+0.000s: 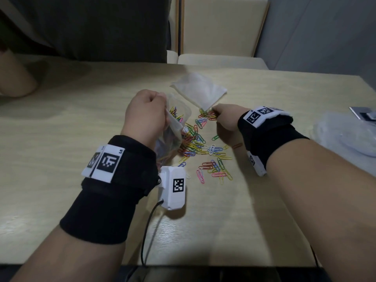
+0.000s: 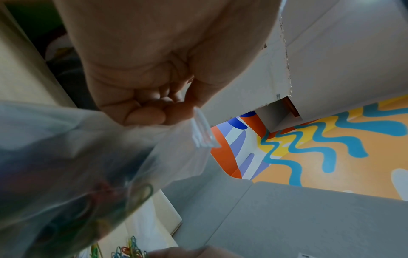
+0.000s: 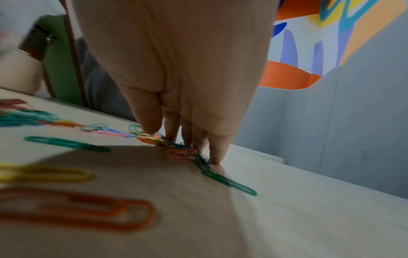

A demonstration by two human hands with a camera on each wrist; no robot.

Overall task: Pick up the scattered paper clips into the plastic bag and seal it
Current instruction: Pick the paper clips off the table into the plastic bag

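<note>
My left hand [image 1: 146, 115] holds a clear plastic bag [image 1: 173, 129] upright over the table, fingers curled round its rim. In the left wrist view the left hand [image 2: 174, 111] pinches the bag [image 2: 77, 165] beside its zip strip [image 2: 203, 132]; several coloured clips show blurred inside. Scattered paper clips [image 1: 203, 147] lie on the wooden table [image 1: 81, 139] between my arms. My right hand [image 1: 215, 115] reaches down at the far end of the pile. In the right wrist view the right hand [image 3: 181, 144] closes thumb and fingers on a small bunch of clips [image 3: 178, 153] on the tabletop.
A flat whitish bag [image 1: 199, 90] lies just beyond the clips. Crumpled clear plastic [image 1: 345, 135] and a metal object [image 1: 364, 115] sit at the right edge. Another person's arm [image 1: 14, 78] rests at the far left. A chair [image 1: 219, 27] stands behind the table.
</note>
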